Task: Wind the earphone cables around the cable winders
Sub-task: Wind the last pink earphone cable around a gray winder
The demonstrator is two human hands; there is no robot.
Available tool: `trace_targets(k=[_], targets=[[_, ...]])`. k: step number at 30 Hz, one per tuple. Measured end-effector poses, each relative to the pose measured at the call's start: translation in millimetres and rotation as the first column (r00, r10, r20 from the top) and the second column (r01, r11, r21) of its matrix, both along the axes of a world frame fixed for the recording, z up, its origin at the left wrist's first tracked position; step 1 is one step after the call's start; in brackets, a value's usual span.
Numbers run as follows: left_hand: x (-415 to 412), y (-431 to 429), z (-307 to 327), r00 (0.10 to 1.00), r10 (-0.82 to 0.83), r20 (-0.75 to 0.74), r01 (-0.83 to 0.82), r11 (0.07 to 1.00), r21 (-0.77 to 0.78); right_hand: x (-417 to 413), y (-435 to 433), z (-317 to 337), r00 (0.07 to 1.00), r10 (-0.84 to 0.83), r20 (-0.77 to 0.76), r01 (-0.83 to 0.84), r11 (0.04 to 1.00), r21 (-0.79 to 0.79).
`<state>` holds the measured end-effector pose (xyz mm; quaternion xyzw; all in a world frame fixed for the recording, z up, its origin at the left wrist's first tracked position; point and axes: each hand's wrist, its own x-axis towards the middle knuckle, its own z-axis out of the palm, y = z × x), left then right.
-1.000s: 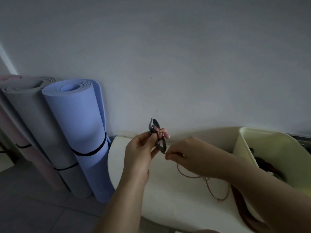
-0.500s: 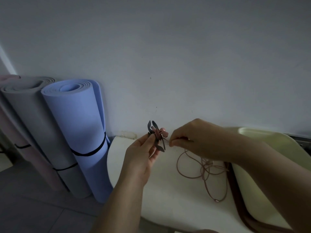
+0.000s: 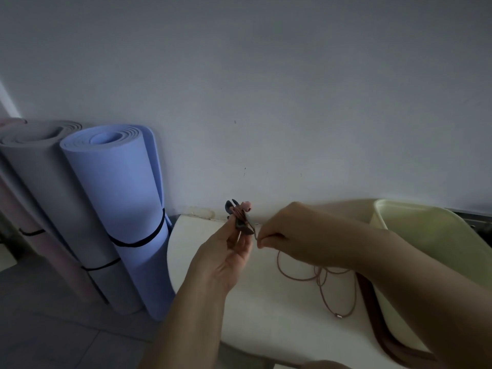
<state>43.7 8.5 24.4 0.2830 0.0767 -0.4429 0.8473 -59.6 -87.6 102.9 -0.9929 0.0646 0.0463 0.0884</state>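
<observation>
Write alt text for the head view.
Left hand holds a dark cable winder partly wrapped in pink earphone cable; right hand pinches the cable beside it. Loose cable lies on the white table, rolled mats at left.

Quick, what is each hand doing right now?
Left hand: closed, holding the cable winder.
Right hand: closed, pinching the earphone cable.

**Bare hands, bare forearms**

We see two hands with their forearms, uncovered along all that shows. The left hand (image 3: 226, 257), over the left edge of the table (image 3: 266, 310), runs into a bare wrist and forearm down to the bottom of the frame. The right hand (image 3: 287, 235), over the table's back part, is likewise bare. Dim light blurs the nails.
</observation>
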Motion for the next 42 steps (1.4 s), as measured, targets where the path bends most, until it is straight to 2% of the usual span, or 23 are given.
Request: trace_targets(k=[3, 5, 7, 10, 13, 14, 16, 19, 22, 24, 26, 28, 30, 31, 32, 34, 35, 38, 42], targets=[[-3, -1, 1, 0.993, -0.016, 0.118, 0.006, 0.996, 0.086, 3, 2, 4, 1.0, 0.017, 0.002, -0.017, 1.0, -0.026], [-8, -1, 4, 0.954, -0.049, 0.296, -0.018, 0.975, 0.22, 3, 2, 9, 1.0, -0.004, 0.023, 0.005, 1.0, -0.019], [-12, 1, 7, 0.84, -0.099, 0.534, -0.105, 0.935, 0.339, 1, -4, 18, 0.994, -0.074, 0.081, 0.073, 0.997, 0.021], [-13, 3, 9, 0.662, -0.17, 0.73, -0.125, 0.936, 0.331, -3, -23, 28, 0.952, -0.222, 0.213, 0.185, 0.966, 0.182], [-12, 5, 8, 0.558, -0.261, 0.788, -0.063, 0.933, 0.353, -5, -38, 27, 0.898, -0.394, 0.194, 0.248, 0.82, 0.515], [-11, 6, 7, 0.532, -0.284, 0.798, -0.071, 0.924, 0.376, -4, -41, 24, 0.881, -0.437, 0.183, 0.262, 0.771, 0.58], [-11, 6, 5, 0.493, -0.331, 0.804, -0.067, 0.907, 0.415, -2, -46, 19, 0.85, -0.49, 0.193, 0.282, 0.733, 0.619], [-9, 8, 4, 0.46, -0.385, 0.8, 0.022, 0.906, 0.423, 0, -48, 13, 0.826, -0.501, 0.257, 0.269, 0.752, 0.602], [-5, 9, 4, 0.429, -0.404, 0.808, 0.09, 0.909, 0.407, 2, -49, 6, 0.824, -0.502, 0.264, 0.23, 0.72, 0.654], [-3, 11, 5, 0.447, -0.387, 0.806, 0.138, 0.92, 0.366, 4, -51, -4, 0.82, -0.527, 0.225, 0.197, 0.628, 0.753], [-3, 12, 7, 0.508, -0.33, 0.796, 0.187, 0.944, 0.272, 6, -52, -18, 0.827, -0.552, 0.105, 0.166, 0.419, 0.893], [-6, 12, 14, 0.594, -0.237, 0.769, 0.221, 0.967, 0.128, 7, -47, -34, 0.85, -0.527, -0.015, 0.147, 0.208, 0.967], [-8, 11, 17, 0.708, -0.16, 0.688, 0.211, 0.977, 0.011, 8, -34, -49, 0.858, -0.507, -0.086, 0.172, 0.124, 0.977], [-7, 9, 16, 0.759, -0.135, 0.637, 0.19, 0.982, -0.019, 9, -27, -55, 0.858, -0.505, -0.089, 0.198, 0.167, 0.966], [-7, 8, 14, 0.8, -0.115, 0.589, 0.162, 0.986, -0.027, 9, -19, -60, 0.863, -0.502, -0.059, 0.229, 0.284, 0.931], [-4, 6, 9, 0.847, -0.08, 0.525, 0.091, 0.996, 0.005, 10, -7, -67, 0.888, -0.457, 0.046, 0.264, 0.589, 0.764], [-1, 5, 6, 0.862, -0.06, 0.503, 0.05, 0.998, 0.034, 9, -4, -67, 0.9, -0.423, 0.104, 0.249, 0.696, 0.674], [6, 4, -1, 0.888, -0.013, 0.46, -0.036, 0.995, 0.097, 9, -1, -60, 0.924, -0.326, 0.198, 0.192, 0.847, 0.496], [5, 5, 0, 0.857, -0.043, 0.514, -0.046, 0.986, 0.159, 7, 0, -50, 0.959, -0.178, 0.222, 0.132, 0.97, 0.204]])
